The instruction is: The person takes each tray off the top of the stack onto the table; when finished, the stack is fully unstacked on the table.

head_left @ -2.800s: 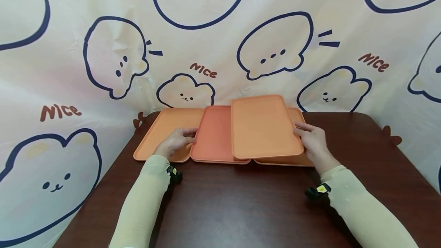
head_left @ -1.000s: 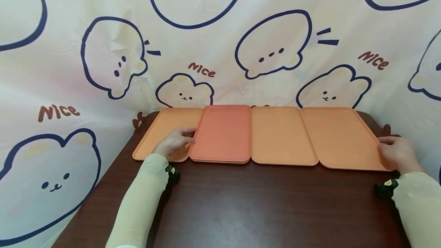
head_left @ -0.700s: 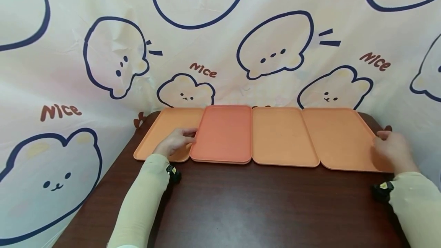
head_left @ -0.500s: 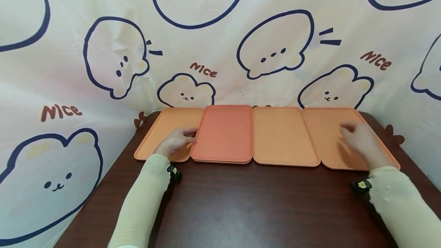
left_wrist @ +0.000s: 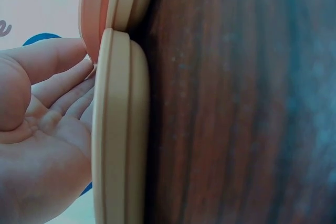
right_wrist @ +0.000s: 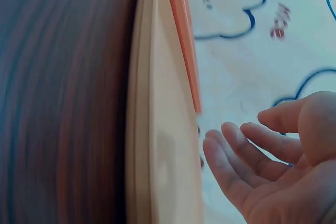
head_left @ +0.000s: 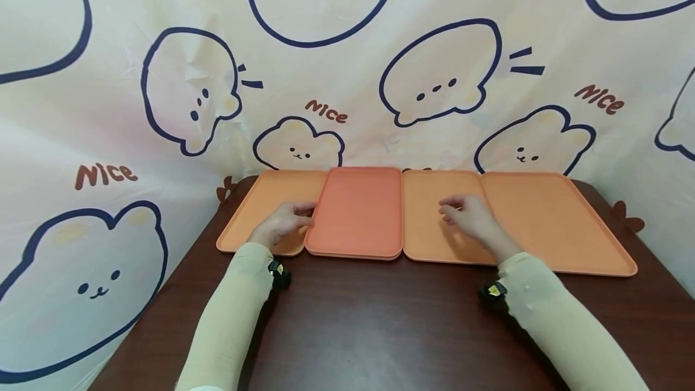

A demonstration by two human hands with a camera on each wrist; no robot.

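A red tray (head_left: 358, 213) lies on a light-coloured tray, between orange trays in a row. My left hand (head_left: 282, 223) is at its left edge. In the left wrist view, the left thumb (left_wrist: 58, 56) and fingertips meet at the red rim and appear to pinch it. That hand is above the left orange tray (head_left: 255, 201). My right hand (head_left: 471, 217) hovers over the middle orange tray (head_left: 429, 189), its fingers loosely bent around nothing. To its right lies another orange tray (head_left: 559, 222), untouched by either hand.
The dark wooden table (head_left: 374, 330) extends in front of the trays. A printed cloth (head_left: 358, 71) with cartoon bears hangs behind the table and at its sides. The trays sit edge to edge near the back.
My right hand laid an orange tray at the far right, let go, then moved left over the middle orange tray. The left hand has stayed at the red tray's edge.
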